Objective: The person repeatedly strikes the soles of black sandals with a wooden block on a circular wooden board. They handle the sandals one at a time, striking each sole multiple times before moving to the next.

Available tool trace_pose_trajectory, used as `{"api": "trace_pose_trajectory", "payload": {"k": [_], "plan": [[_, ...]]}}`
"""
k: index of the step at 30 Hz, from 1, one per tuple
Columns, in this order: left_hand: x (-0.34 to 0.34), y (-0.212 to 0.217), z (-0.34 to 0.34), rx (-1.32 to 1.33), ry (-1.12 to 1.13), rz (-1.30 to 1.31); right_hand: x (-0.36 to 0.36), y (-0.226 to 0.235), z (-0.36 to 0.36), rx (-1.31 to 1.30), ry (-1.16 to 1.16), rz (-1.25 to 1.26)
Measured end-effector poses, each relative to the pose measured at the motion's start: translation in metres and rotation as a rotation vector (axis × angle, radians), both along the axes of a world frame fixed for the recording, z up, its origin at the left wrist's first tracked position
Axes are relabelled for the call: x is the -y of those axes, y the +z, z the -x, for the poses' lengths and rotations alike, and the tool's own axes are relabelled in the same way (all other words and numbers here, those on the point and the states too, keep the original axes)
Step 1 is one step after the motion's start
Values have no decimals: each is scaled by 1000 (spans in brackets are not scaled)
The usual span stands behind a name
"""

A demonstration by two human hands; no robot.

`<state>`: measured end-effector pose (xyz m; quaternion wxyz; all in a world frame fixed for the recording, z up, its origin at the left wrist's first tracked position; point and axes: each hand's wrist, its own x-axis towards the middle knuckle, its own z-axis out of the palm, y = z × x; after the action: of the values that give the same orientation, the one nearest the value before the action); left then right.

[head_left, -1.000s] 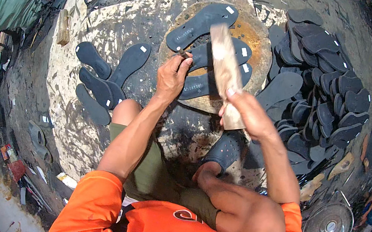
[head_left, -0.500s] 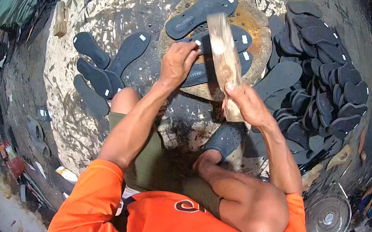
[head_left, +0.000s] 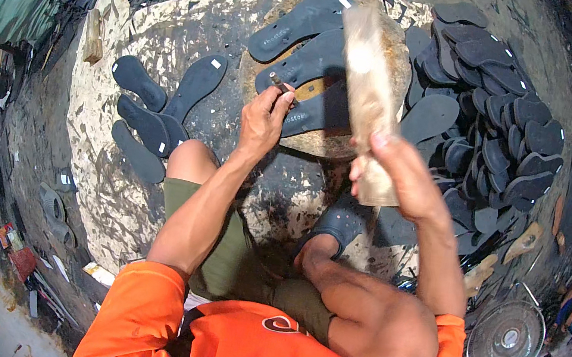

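Observation:
My left hand point(head_left: 264, 120) is closed around a short dark punch point(head_left: 280, 84), whose metal end shows above the fingers, over the heel end of the middle sole. In my right hand point(head_left: 408, 170) is a long wooden mallet point(head_left: 369, 68), blurred by motion and held up over the right side of the soles. Three dark rubber shoe soles lie side by side on a round wooden chopping block: a far sole point(head_left: 298, 25), a middle sole point(head_left: 320, 62) and a near sole point(head_left: 323, 113). The mallet covers parts of the soles' right ends.
A big heap of dark soles point(head_left: 502, 131) lies right of the round block point(head_left: 247, 70). Several more soles point(head_left: 148, 121) rest on the stained board point(head_left: 87, 168) at left. A wood piece point(head_left: 94, 37) lies at far left, a fan point(head_left: 505, 340) at lower right. My clog point(head_left: 339, 225) is near the block.
The mallet has swung right and closer to me. My left hand has shifted left and nearer, carrying the punch from the middle sole's centre toward its heel end. The soles have shifted slightly.

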<state>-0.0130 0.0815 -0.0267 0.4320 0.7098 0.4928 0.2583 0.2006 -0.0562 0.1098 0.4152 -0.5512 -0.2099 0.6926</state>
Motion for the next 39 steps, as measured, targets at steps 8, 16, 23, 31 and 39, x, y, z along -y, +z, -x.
{"api": "trace_pose_trajectory", "payload": {"k": [8, 16, 23, 31, 39], "plan": [[3, -16, 6, 55, -95, -306, 6, 50, 26, 500, -428, -952], [4, -19, 8, -52, -183, -441, 38, -79, 17, 5, 207, 222], [27, 7, 5, 62, 29, 90, 71, -130, 29, 156, 75, 137], [29, 8, 10, -6, -60, -58, 63, -123, 31, 152, 71, 117], [33, -7, 7, 40, -182, -307, 20, 0, 10, 219, -18, -62]]}}
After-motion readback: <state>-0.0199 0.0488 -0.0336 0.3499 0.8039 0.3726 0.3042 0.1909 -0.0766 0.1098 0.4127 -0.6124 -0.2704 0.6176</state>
